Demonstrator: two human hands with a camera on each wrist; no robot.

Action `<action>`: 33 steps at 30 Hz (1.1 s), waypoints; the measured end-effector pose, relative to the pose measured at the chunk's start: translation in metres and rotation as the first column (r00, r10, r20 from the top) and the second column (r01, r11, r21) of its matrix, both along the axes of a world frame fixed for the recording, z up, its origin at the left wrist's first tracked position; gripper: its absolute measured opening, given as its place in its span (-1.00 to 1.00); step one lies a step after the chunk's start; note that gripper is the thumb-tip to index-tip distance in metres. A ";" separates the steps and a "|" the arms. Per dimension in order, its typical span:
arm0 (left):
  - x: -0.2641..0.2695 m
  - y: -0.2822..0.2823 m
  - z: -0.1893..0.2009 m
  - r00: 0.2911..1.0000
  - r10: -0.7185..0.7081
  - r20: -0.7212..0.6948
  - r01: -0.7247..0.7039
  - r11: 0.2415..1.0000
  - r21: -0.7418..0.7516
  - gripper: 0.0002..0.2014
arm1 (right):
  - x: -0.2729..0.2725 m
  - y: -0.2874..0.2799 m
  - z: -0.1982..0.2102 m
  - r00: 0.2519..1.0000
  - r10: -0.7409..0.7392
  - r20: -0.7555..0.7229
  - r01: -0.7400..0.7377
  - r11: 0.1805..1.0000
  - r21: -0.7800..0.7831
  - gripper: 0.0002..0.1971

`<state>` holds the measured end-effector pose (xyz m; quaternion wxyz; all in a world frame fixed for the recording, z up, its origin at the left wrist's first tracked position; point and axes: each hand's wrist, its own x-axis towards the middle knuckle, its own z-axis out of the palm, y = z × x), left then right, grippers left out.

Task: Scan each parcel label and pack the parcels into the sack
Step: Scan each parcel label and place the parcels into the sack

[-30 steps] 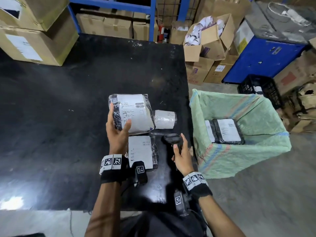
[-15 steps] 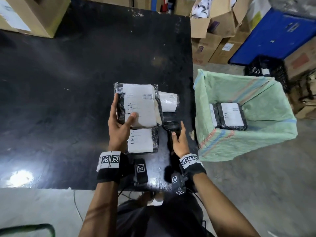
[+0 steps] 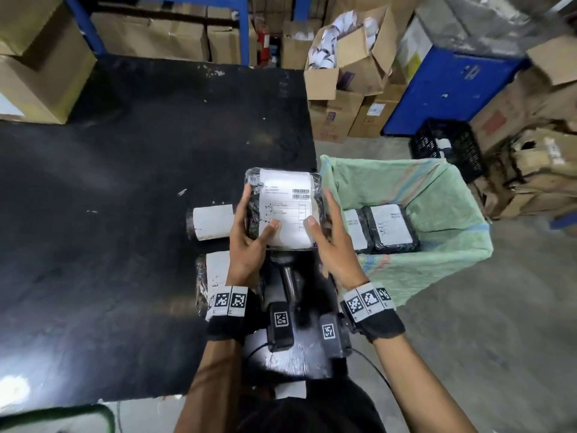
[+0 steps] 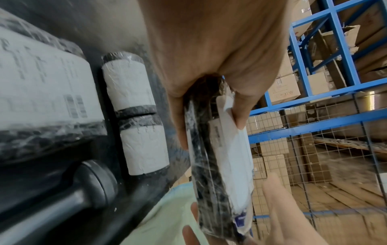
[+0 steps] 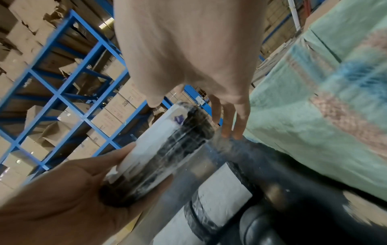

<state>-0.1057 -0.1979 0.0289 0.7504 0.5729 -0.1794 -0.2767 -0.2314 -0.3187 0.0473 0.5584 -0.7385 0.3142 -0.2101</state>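
Observation:
A black-wrapped parcel (image 3: 285, 207) with a white barcode label hangs above the black table's (image 3: 125, 214) right edge, beside the green sack (image 3: 415, 189). My left hand (image 3: 249, 245) grips its left side, thumb on the label. At the right side my right hand (image 3: 334, 245) pinches it, thumb in front and fingers behind. The wrist views show the same parcel (image 4: 222, 165) (image 5: 167, 149) edge-on between both hands. Two labelled parcels (image 3: 390, 229) lie inside the sack. The black scanner (image 3: 287, 276) lies on the table below the held parcel.
A small rolled parcel (image 3: 212, 221) and a flat parcel (image 3: 215, 270) lie on the table left of my left hand. Cardboard boxes (image 3: 343, 57), a blue cabinet (image 3: 452, 89) and a black crate (image 3: 446, 148) stand behind the sack. Blue racking (image 5: 52, 92) rises beyond.
My right hand has left the scanner lying on the table and taken the parcel's right side. The parcel has moved right, toward the sack.

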 end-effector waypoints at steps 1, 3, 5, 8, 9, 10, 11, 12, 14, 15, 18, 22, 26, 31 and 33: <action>-0.004 -0.008 0.002 1.000 -0.017 0.008 0.017 1.000 0.010 -0.20 | 0.000 -0.007 0.005 1.000 0.004 -0.007 -0.004 1.000 0.001 -0.33; -0.012 -0.024 0.008 0.999 -0.034 0.010 0.034 0.999 0.025 -0.19 | -0.003 -0.022 0.009 1.000 0.014 -0.002 -0.014 0.999 -0.037 -0.30; -0.019 -0.038 0.011 0.999 -0.049 0.016 0.049 0.998 0.029 -0.19 | -0.009 -0.038 0.008 1.000 0.016 0.027 -0.014 0.997 -0.072 -0.29; -0.030 -0.062 0.013 0.997 -0.079 0.027 0.078 0.996 0.036 -0.19 | -0.021 -0.063 0.008 0.999 0.005 0.032 -0.003 0.998 -0.058 -0.29; -0.033 -0.070 0.014 0.996 -0.087 0.018 0.087 0.996 0.031 -0.19 | -0.025 -0.071 0.009 0.999 0.000 0.034 0.002 0.998 -0.056 -0.29; -0.038 -0.079 0.015 0.995 -0.096 0.004 0.096 0.995 0.025 -0.19 | -0.029 -0.079 0.009 0.999 -0.005 0.041 0.007 0.998 -0.059 -0.30; -0.041 -0.089 0.016 0.994 -0.106 -0.007 0.106 0.994 0.021 -0.19 | -0.033 -0.088 0.010 0.999 -0.009 0.046 0.012 0.998 -0.062 -0.30; -0.045 -0.098 0.018 0.993 -0.118 -0.010 0.118 0.993 0.021 -0.19 | -0.037 -0.097 0.011 0.999 -0.014 0.052 0.017 0.998 -0.057 -0.30; -0.052 -0.115 0.018 0.990 -0.139 -0.002 0.139 0.990 0.026 -0.19 | -0.044 -0.114 0.011 0.998 -0.022 0.059 0.023 1.000 -0.012 -0.31; -0.055 -0.124 0.018 0.989 -0.150 0.011 0.150 0.988 0.028 -0.18 | -0.048 -0.122 0.011 0.998 -0.023 0.062 0.022 1.000 0.010 -0.31; -0.064 -0.147 0.016 0.978 -0.194 0.079 0.188 0.979 0.076 -0.19 | -0.061 -0.148 0.007 0.997 -0.016 0.071 0.011 0.998 0.069 -0.29; -0.073 -0.178 -0.001 0.954 -0.269 0.130 0.233 0.942 0.244 -0.24 | -0.078 -0.188 -0.001 1.000 -0.014 0.023 0.011 0.990 0.142 -0.26; -0.080 -0.193 -0.019 0.860 -0.346 0.375 0.082 0.820 0.566 -0.26 | -0.092 -0.228 -0.021 0.996 -0.003 -0.093 0.023 0.976 0.218 -0.26; -0.090 -0.204 -0.060 0.717 -0.473 0.512 -0.143 0.619 0.772 -0.19 | -0.090 -0.277 -0.055 0.933 0.106 -0.343 -0.013 0.964 0.265 -0.25; -0.095 -0.206 -0.073 0.714 -0.462 0.526 -0.176 0.609 0.774 -0.16 | -0.083 -0.291 -0.070 0.872 0.162 -0.463 -0.026 0.958 0.286 -0.24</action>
